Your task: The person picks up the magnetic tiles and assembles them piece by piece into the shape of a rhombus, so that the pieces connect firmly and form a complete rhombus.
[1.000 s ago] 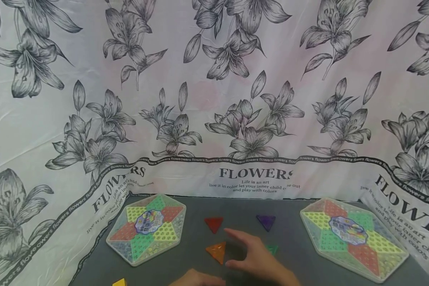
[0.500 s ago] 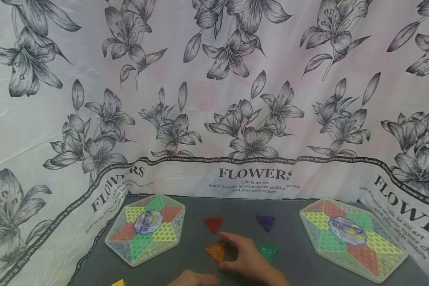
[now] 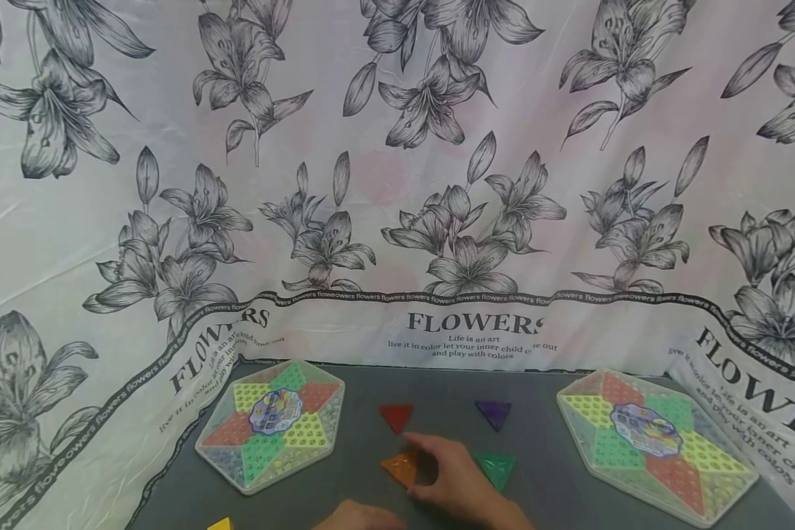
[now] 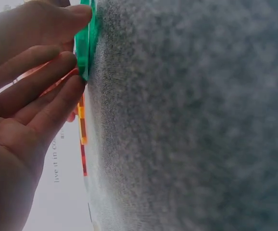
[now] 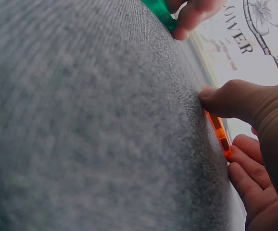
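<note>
My right hand (image 3: 460, 478) reaches over the right part of an orange translucent triangle tile (image 3: 397, 467) lying on the dark grey table. In the right wrist view, its thumb and fingers sit at opposite ends of the orange tile (image 5: 219, 130). Low in the head view, only part of my left hand (image 3: 361, 517) shows. The left wrist view has that hand pinching a green translucent tile (image 4: 84, 45) close to the tabletop, thumb against fingertips; this tile's full outline is hidden. A red triangle tile (image 3: 396, 417) lies just beyond the orange one.
A purple triangle tile (image 3: 493, 413) and another green triangle tile (image 3: 497, 468) lie to the right. Hexagonal Chinese checkers sets stand at left (image 3: 265, 467) and right (image 3: 722, 478). A yellow piece (image 3: 221, 524) peeks in at the bottom edge. Floral cloth (image 3: 477, 331) hangs behind.
My right hand has moved left and closed in on the orange tile, uncovering the green triangle to its right. The left hand shifted slightly left; the tiles on the table look unmoved.
</note>
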The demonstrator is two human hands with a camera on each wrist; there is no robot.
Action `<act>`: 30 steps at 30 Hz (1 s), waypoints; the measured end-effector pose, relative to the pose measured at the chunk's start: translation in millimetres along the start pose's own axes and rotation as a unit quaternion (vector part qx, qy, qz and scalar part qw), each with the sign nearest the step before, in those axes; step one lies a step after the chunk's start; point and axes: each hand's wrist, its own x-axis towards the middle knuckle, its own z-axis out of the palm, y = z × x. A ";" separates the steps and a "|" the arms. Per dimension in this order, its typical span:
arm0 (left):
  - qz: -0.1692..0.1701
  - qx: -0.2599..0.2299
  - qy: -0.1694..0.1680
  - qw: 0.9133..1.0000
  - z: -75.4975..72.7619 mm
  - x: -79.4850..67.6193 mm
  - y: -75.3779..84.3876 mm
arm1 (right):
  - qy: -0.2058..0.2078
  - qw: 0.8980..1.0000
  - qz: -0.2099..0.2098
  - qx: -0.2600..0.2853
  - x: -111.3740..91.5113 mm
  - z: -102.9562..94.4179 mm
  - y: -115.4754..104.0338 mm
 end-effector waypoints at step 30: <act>0.005 0.103 0.154 0.983 -25.4 -95.9 -52.5 | -0.065 0.981 -0.136 0.119 -42.8 1.2 4.2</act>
